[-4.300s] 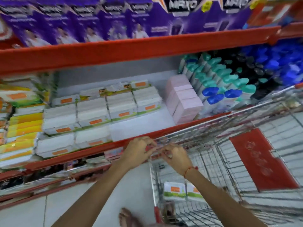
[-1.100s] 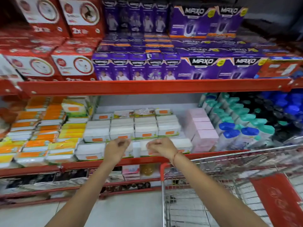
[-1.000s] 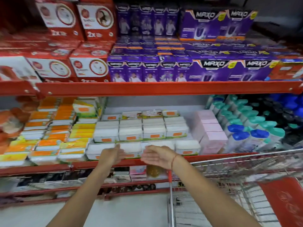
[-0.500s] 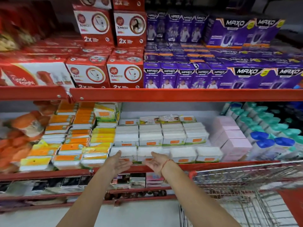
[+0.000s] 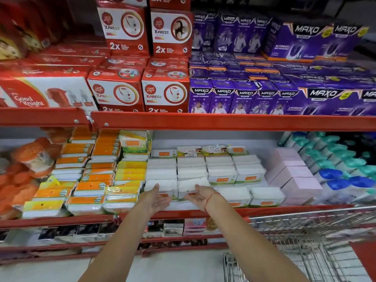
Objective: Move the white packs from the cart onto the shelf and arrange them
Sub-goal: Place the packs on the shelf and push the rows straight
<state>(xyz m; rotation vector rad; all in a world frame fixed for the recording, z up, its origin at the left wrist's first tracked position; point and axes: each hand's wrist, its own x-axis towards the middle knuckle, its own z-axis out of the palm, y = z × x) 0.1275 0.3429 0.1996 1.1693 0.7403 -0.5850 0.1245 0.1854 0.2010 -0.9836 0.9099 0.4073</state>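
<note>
White packs [image 5: 221, 174] with orange labels lie in rows and stacks on the middle red shelf [image 5: 284, 209]. Two more white packs [image 5: 264, 197] sit in the front row to the right. My left hand [image 5: 155, 197] and my right hand [image 5: 198, 195] are both open, palms turned inward, at the front of two white packs [image 5: 192, 185] in the front row. Neither hand holds anything. The wire cart [image 5: 309, 241] stands at the lower right; its inside is out of view.
Orange and yellow packs [image 5: 91, 180] fill the shelf left of the white ones. Pink boxes [image 5: 293, 176] and bottles with blue and teal caps [image 5: 341, 171] stand to the right. Red and purple boxes [image 5: 203, 94] line the shelf above. Dark packs sit on a lower shelf.
Both hands left the cart's rim, rose to the shelf's front row and opened. My view lifted from the cart and shifted left, so more of the upper shelf shows.
</note>
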